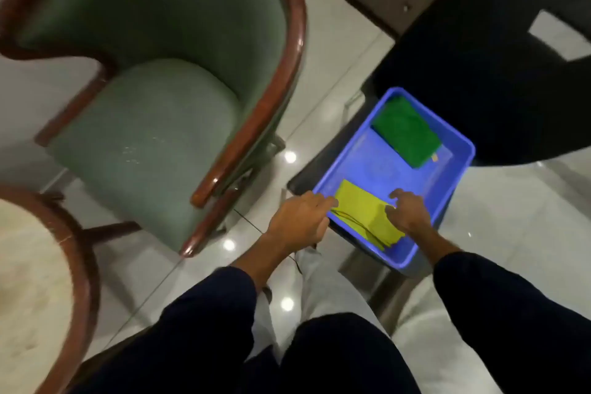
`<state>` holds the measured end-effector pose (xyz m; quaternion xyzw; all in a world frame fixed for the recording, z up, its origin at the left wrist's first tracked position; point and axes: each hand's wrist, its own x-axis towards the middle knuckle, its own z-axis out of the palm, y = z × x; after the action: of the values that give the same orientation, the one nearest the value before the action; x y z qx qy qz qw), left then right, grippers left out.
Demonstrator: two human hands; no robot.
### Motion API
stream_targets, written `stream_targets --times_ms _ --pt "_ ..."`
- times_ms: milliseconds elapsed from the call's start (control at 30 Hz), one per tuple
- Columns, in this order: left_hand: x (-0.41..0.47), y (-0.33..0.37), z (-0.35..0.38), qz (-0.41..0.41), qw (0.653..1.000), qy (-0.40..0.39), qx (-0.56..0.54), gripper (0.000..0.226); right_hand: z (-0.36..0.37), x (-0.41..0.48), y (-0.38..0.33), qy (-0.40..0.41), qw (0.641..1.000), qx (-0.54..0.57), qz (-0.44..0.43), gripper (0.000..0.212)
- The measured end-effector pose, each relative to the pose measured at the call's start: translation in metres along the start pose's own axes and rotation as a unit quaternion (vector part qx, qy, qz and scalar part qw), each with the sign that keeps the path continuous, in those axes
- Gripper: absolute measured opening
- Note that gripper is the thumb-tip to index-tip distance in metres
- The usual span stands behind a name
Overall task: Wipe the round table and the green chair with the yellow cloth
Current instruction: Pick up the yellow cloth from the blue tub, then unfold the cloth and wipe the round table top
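Observation:
The folded yellow cloth (361,206) lies in the near end of a blue plastic tray (460,166). My left hand (299,217) rests at the tray's near left rim, fingertips touching the cloth's left edge. My right hand (407,211) hovers over the cloth's right side with fingers spread and curled, touching it. Neither hand has a clear grip on it. The green chair (153,134) with its brown wooden frame stands to the left. A piece of the round table (35,269), pale top with a wooden rim, shows at the lower left.
A folded green cloth (406,131) lies in the tray's far end. The tray sits on a low dark stand beside a black chair (479,80). Glossy white floor tiles run between the furniture. My dark sleeves and light trousers fill the bottom.

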<state>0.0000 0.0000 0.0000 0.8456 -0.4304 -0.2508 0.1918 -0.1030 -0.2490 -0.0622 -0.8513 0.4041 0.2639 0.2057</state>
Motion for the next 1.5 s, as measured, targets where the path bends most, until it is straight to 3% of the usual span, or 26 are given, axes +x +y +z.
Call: stream_targets --times_ms 167,267,367,500,567,667,733,800,967,1100,1200,1300,1500 --pt "0.037 0.030 0.055 -0.044 0.993 -0.108 -0.034 0.043 0.021 0.030 0.017 -0.099 0.995 -0.006 0.027 0.053" --pt "0.049 0.027 0.067 -0.054 0.990 -0.126 -0.035 0.038 0.025 0.039 0.016 -0.102 0.993 -0.041 0.034 0.046" --pt "0.064 0.011 0.066 -0.096 0.974 -0.203 -0.037 0.035 0.025 0.044 0.012 -0.127 0.986 -0.109 0.012 0.038" --pt "0.078 -0.007 0.041 -0.079 0.981 -0.165 -0.059 0.036 0.006 0.026 -0.010 -0.094 0.981 -0.126 -0.114 0.015" --pt "0.086 -0.012 0.029 -0.045 0.986 -0.138 -0.081 0.047 -0.009 0.008 -0.025 -0.048 0.967 -0.129 -0.214 0.013" --pt "0.091 -0.012 0.014 0.011 0.989 -0.127 -0.076 0.073 -0.040 -0.020 -0.051 -0.010 0.924 -0.157 -0.349 0.036" --pt "0.083 -0.015 0.001 0.017 0.991 -0.119 -0.066 0.068 -0.062 -0.029 -0.066 -0.007 0.919 -0.121 -0.375 0.028" --pt "0.060 -0.023 -0.016 0.002 0.995 -0.086 -0.057 0.048 -0.081 -0.039 -0.086 -0.019 0.927 -0.077 -0.366 0.030" --pt "-0.026 -0.048 -0.055 -0.145 0.974 0.048 -0.170 0.032 -0.101 -0.068 -0.160 -0.113 0.920 -0.023 -0.375 0.028" --pt "-0.127 -0.094 -0.082 -0.242 0.893 0.173 -0.337 0.021 -0.087 -0.092 -0.234 -0.220 0.905 -0.037 -0.363 0.030" --pt "-0.216 -0.140 -0.085 -0.330 0.778 0.260 -0.466 0.024 -0.044 -0.128 -0.296 -0.268 0.891 0.117 -0.348 0.037" --pt "-0.305 -0.197 -0.070 -0.407 0.634 0.364 -0.548 0.026 0.041 -0.176 -0.370 -0.257 0.888 0.200 -0.325 0.034" --pt "-0.407 -0.316 -0.008 -0.491 0.498 0.441 -0.563 0.023 0.229 -0.217 -0.495 -0.173 0.916 0.097 -0.349 0.028"
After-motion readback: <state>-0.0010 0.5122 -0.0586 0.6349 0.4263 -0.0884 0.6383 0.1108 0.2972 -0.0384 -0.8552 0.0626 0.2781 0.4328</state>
